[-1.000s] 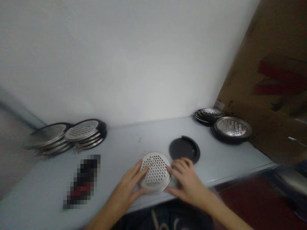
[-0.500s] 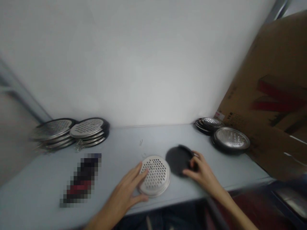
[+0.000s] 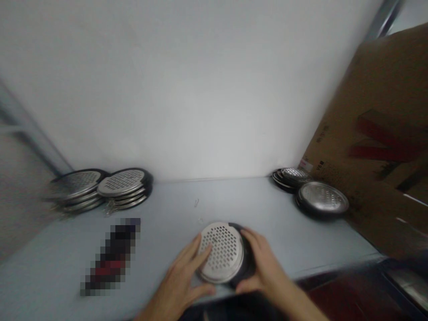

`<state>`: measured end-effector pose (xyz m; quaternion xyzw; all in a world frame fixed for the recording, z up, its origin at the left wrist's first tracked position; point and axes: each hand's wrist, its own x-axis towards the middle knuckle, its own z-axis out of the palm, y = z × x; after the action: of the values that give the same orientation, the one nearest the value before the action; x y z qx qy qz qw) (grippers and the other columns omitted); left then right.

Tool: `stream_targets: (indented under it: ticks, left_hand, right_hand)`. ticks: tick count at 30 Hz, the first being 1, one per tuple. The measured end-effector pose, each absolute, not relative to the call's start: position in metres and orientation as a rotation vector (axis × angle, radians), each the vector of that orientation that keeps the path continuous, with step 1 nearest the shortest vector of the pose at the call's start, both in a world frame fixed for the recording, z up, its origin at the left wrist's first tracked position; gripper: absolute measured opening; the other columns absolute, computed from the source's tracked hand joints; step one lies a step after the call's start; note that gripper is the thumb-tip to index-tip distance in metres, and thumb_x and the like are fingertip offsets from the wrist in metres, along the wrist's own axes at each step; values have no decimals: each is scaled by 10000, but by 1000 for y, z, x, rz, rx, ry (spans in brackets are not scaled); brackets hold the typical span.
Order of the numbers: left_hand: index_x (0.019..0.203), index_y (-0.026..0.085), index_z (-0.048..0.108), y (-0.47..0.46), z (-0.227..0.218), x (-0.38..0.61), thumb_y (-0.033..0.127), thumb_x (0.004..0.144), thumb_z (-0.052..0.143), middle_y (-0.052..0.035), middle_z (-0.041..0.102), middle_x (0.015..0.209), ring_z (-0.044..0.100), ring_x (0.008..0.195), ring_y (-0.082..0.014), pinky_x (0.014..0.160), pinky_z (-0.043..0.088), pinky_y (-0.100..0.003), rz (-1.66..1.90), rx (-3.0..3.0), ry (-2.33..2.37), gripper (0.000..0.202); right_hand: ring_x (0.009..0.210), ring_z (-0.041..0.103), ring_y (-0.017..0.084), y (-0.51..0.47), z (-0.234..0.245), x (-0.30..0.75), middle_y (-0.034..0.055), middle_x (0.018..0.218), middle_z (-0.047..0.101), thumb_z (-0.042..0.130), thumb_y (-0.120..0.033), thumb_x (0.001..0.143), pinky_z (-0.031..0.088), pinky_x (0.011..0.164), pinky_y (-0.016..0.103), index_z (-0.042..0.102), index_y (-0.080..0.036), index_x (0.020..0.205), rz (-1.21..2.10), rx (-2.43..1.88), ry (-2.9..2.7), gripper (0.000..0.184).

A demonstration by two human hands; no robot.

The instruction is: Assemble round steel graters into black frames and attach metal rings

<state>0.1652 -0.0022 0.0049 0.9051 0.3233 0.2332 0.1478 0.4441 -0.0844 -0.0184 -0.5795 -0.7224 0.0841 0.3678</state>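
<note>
A round perforated metal grater plate (image 3: 221, 254) lies near the front of the table, its holed face up. My left hand (image 3: 182, 276) grips its left rim, fingers over the top and thumb at the near edge. A round black plate (image 3: 247, 256), shaped like a backing or holder, sits against the grater's right side, partly under or behind it. Around its right edge curl the fingers and thumb of my right hand (image 3: 265, 267). Whether the two pieces are fully joined I cannot tell.
At the back left are two stacks of similar graters (image 3: 123, 182) with black rims. Round metal graters with raised teeth (image 3: 323, 198) are piled at the back right beside a cardboard box (image 3: 364, 147). A pixelated dark object (image 3: 112, 254) lies left; a small wire piece (image 3: 196, 203) lies mid-table.
My right hand has brought the black plate leftward from the table's right side to meet the grater. My left hand still has the grater, now slightly further right.
</note>
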Motion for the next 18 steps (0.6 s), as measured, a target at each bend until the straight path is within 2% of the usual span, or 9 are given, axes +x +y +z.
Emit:
stream_targets:
  ticks: [3, 5, 8, 12, 14, 16, 18]
  left_hand:
    - [1346, 306, 655, -10, 11, 176, 356, 771, 842, -120, 560, 1461, 594, 1288, -331, 1056, 500, -456, 605, 2602, 888, 606]
    - [1321, 297, 675, -18, 13, 187, 254, 820, 790, -102, 581, 1443, 586, 1295, -324, 1060, 503, -455, 578, 2601, 876, 515]
    - [1341, 292, 660, -28, 16, 203, 205, 806, 782, -98, 566, 1458, 526, 1345, -356, 1072, 491, -509, 559, 2573, 919, 556]
    - [1363, 305, 638, -27, 30, 211, 166, 766, 787, -80, 552, 1482, 474, 1398, -340, 1125, 436, -530, 488, 2433, 1016, 630]
    - [1407, 302, 593, -23, 42, 207, 151, 762, 769, -77, 492, 1538, 457, 1421, -309, 1164, 396, -502, 466, 2359, 1014, 686]
    - [1454, 304, 538, -18, 56, 202, 212, 791, 750, -76, 428, 1587, 426, 1448, -291, 1196, 350, -491, 471, 2302, 955, 702]
    - [1474, 296, 508, -12, 65, 199, 321, 839, 719, -78, 408, 1605, 403, 1465, -289, 1209, 328, -490, 491, 2229, 865, 669]
  right_hand:
    - [1297, 503, 438, -86, -26, 444, 239, 1470, 459, 736, -890, 480, 414, 1102, 578, 364, -165, 1496, 149, -1503, -1818, 1302]
    - [1291, 507, 435, -87, -28, 442, 240, 1458, 462, 730, -886, 508, 419, 1098, 579, 363, -165, 1490, 132, -1496, -1795, 1272]
    - [1301, 499, 428, -88, -29, 441, 240, 1464, 444, 766, -848, 522, 426, 1098, 572, 343, -173, 1505, 135, -1489, -1783, 1265]
    - [1327, 465, 460, -93, -26, 446, 245, 1531, 366, 865, -784, 402, 424, 1092, 599, 343, -201, 1526, 138, -1464, -1864, 1370]
    - [1338, 468, 436, -99, -23, 452, 222, 1550, 370, 897, -698, 506, 437, 1089, 575, 361, -231, 1524, 147, -1451, -1915, 1242]
    - [1321, 507, 375, -105, -18, 458, 179, 1530, 436, 862, -574, 703, 465, 1076, 516, 414, -268, 1494, 138, -1433, -1928, 960]
    - [1258, 561, 334, -109, -11, 464, 142, 1476, 524, 804, -504, 810, 496, 1033, 477, 489, -297, 1436, 96, -1399, -1892, 730]
